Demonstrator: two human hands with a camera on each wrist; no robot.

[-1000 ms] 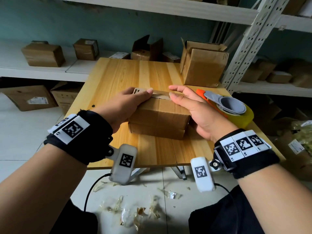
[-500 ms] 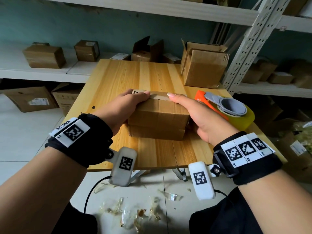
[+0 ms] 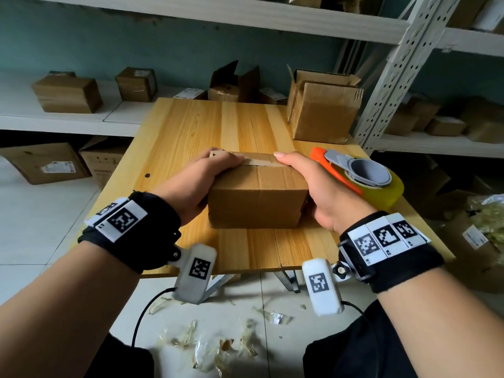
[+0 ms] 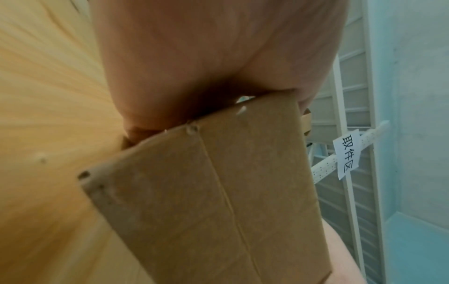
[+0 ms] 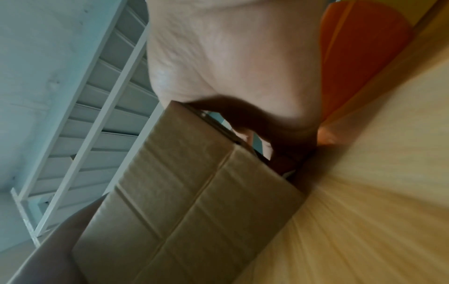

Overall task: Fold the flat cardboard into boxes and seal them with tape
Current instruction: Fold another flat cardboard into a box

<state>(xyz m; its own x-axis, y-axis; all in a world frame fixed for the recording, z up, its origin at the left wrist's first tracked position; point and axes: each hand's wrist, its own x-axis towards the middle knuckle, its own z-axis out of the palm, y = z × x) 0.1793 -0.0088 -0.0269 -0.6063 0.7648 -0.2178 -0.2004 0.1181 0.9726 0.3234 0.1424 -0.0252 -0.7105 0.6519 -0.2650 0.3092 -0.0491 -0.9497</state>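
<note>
- Head view shows both hands clamped on one small cardboard box (image 3: 257, 199): the left hand (image 3: 199, 181) wraps its left end with fingers curled over the top flap, and the right hand (image 3: 313, 186) cups the right end with a finger laid along the top edge.
- Left wrist view has the palm hard against the box's end panel (image 4: 206, 201); right wrist view shows the other palm over a corner where a flap gapes slightly.
- Box sits near the middle of the wooden table (image 3: 245, 124), toward its front edge.
- Judging by its size and open seam, it should be light and hollow: stiff along the creases, yielding mid-panel, so pressure belongs at the edges and corners.
- Matte brown corrugated board offers dry, grippy faces; the top flaps meet in a seam not visibly taped.
- Just right of the box lies an orange-and-grey tape dispenser (image 3: 357, 173) with a yellowish roll.
- Farther back on the table's right corner stands an open carton (image 3: 324, 113).
</note>
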